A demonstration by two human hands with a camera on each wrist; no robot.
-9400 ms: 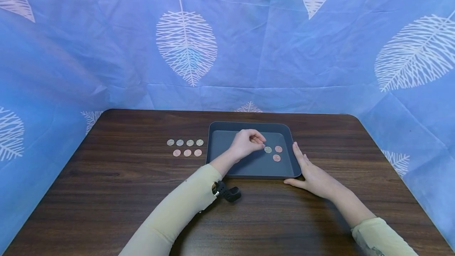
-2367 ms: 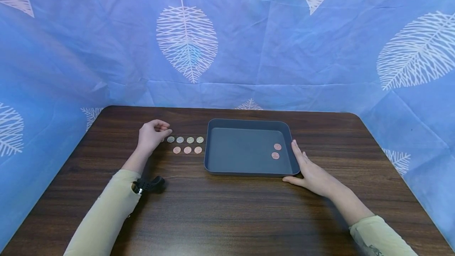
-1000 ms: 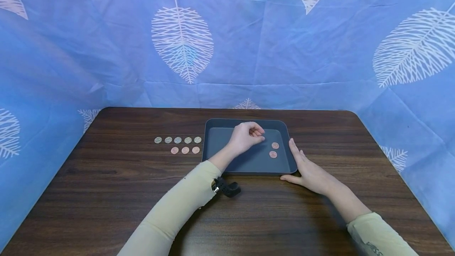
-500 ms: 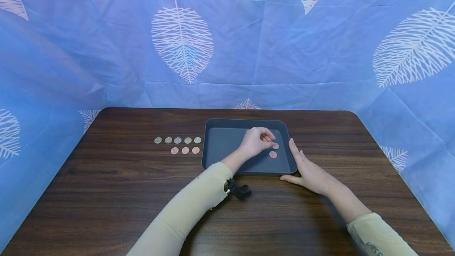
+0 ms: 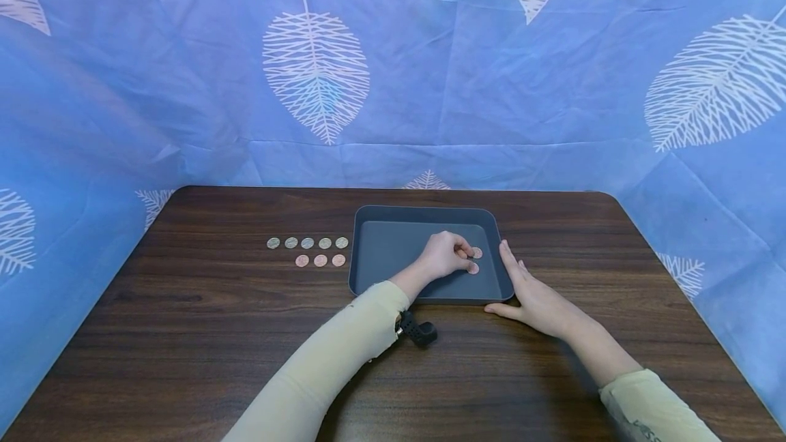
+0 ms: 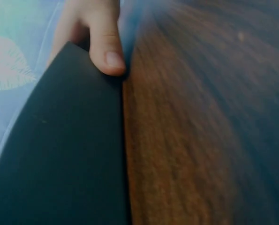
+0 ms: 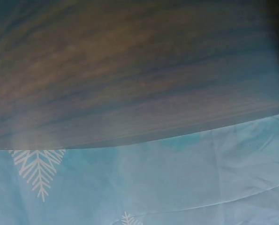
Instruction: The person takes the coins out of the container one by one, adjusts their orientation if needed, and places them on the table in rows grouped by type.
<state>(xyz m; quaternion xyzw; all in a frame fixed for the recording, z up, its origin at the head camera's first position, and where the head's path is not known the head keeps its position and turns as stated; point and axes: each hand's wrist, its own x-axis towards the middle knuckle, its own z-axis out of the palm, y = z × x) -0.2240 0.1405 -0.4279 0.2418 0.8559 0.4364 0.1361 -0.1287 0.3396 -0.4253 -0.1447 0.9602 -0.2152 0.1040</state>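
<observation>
Left hand (image 5: pixel 445 259) lies inside the dark tray (image 5: pixel 393 254), fingers curled, tips meeting over two copper coins (image 5: pixel 473 268) near the tray's right wall; whether a coin is pinched cannot be told. Right hand (image 5: pixel 535 295) rests flat, fingers straight, against the tray's outer right wall. Eight more coins (image 5: pixel 307 243) lie in two rows on the wooden table (image 5: pixel 184 333), just left of the tray.

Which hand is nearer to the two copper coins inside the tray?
Left. The left hand is inside the tray, fingertips at the copper coins. The right hand rests flat outside the tray's right wall.
</observation>
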